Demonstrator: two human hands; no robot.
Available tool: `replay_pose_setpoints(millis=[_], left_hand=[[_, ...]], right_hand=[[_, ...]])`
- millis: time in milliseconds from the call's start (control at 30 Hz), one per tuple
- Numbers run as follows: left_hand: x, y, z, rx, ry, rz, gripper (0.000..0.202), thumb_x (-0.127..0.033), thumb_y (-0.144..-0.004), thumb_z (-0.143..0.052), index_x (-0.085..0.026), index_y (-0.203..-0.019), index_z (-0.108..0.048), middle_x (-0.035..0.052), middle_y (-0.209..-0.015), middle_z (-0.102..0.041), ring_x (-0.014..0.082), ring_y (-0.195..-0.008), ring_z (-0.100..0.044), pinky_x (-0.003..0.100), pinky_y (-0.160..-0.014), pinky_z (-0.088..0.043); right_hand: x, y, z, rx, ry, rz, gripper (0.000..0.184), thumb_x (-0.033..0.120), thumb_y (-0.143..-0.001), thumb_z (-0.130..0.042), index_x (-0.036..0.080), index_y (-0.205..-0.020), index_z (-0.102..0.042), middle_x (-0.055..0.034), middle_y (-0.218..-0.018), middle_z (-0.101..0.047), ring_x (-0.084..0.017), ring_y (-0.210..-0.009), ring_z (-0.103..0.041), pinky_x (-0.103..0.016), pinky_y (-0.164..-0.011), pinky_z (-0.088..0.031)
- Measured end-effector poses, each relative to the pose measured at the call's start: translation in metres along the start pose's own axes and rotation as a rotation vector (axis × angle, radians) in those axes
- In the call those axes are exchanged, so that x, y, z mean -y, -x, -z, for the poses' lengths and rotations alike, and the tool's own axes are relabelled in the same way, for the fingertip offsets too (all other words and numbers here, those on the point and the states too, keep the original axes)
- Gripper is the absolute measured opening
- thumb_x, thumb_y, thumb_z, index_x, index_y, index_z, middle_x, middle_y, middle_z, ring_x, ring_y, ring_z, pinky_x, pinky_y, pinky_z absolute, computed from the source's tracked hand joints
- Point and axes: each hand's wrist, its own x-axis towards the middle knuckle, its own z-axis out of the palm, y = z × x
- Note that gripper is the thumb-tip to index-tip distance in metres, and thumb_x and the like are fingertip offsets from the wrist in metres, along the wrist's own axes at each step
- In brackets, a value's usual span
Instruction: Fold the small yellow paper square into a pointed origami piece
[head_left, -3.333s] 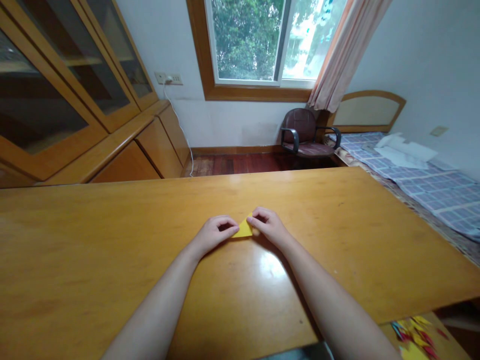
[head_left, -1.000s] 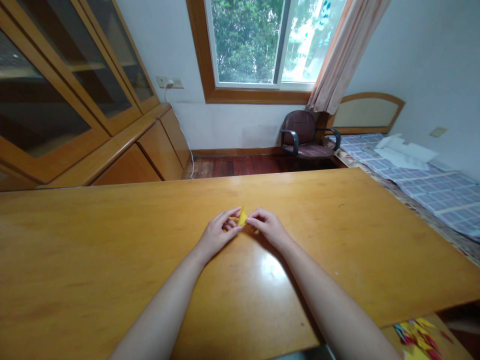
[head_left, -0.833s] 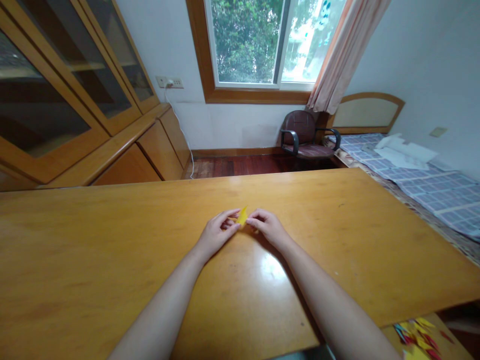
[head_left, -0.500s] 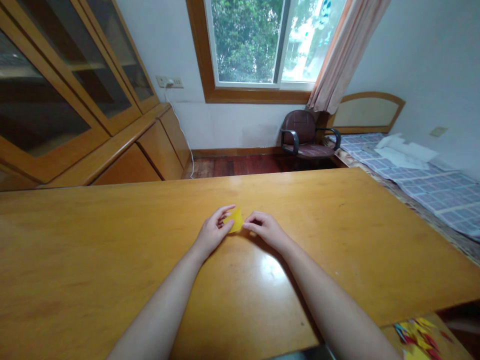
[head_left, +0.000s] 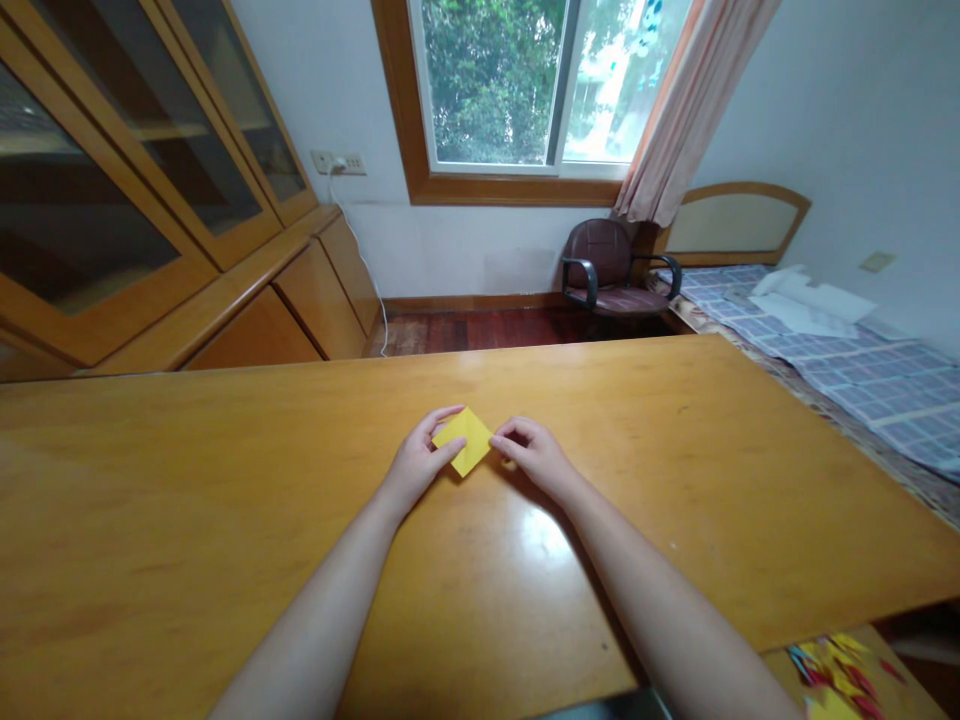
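A small yellow square of paper (head_left: 469,452) is held between my two hands, turned so that it looks like a diamond, with a faint crease on its face. My left hand (head_left: 420,460) grips its left side, thumb on top and fingers behind. The thumb and forefinger of my right hand (head_left: 534,452) pinch the right corner. Both hands are over the middle of the wooden table (head_left: 225,520).
At the lower right, a pile of yellow, red and blue paper pieces (head_left: 840,675) lies on a lower surface. A dark object (head_left: 607,708) shows at the near table edge. Beyond the table are a chair (head_left: 607,265), a bed (head_left: 862,360) and a glass-door cabinet (head_left: 202,230).
The yellow paper has turned flat toward me, showing its whole diamond face, where before it was tilted and narrower. My left hand has shifted slightly left.
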Motion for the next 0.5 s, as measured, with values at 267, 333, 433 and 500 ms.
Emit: replay_pose_setpoints(millis=[267,333,433,500], left_hand=[[-0.0001,-0.0001,0.0022,0.023,-0.063,0.038,0.051,-0.043,-0.073,-0.076,-0.015,-0.114,-0.065,0.0094,-0.111,-0.071,0.0281,-0.103,-0.066,0.037,-0.09,-0.052],[-0.0014,0.0001,0.0023,0.036,-0.082,0.046,0.043,-0.044,-0.074,-0.074,-0.015,-0.106,-0.068,0.0083,-0.105,-0.072,0.0274,-0.098,-0.067,0.036,-0.086,-0.052],[-0.0032,0.0003,0.0019,0.041,-0.099,0.048,0.037,-0.043,-0.075,-0.073,-0.015,-0.099,-0.069,0.007,-0.099,-0.073,0.0253,-0.091,-0.067,0.033,-0.082,-0.052],[-0.0043,0.0001,0.0009,0.035,-0.099,0.045,0.036,-0.043,-0.075,-0.073,-0.015,-0.098,-0.069,0.0061,-0.097,-0.072,0.0245,-0.09,-0.067,0.033,-0.081,-0.052]], right_hand=[[0.0049,0.0005,-0.0014,-0.011,0.146,0.114,0.02,0.035,-0.087,-0.064,0.018,-0.077,-0.065,-0.0014,-0.076,-0.063,-0.014,-0.072,-0.057,-0.027,-0.068,-0.043],[0.0051,0.001,-0.0022,-0.013,0.153,0.119,0.02,0.035,-0.087,-0.064,0.018,-0.076,-0.064,-0.0015,-0.077,-0.063,-0.014,-0.072,-0.057,-0.026,-0.067,-0.043],[0.0048,0.0031,-0.0031,-0.016,0.106,0.105,0.015,0.033,-0.087,-0.065,0.018,-0.09,-0.066,-0.0013,-0.081,-0.064,-0.013,-0.07,-0.057,-0.026,-0.066,-0.044],[0.0059,0.0052,-0.0028,-0.008,0.082,0.118,0.022,0.03,-0.085,-0.066,0.019,-0.105,-0.065,-0.0016,-0.087,-0.064,-0.013,-0.07,-0.057,-0.025,-0.065,-0.045]])
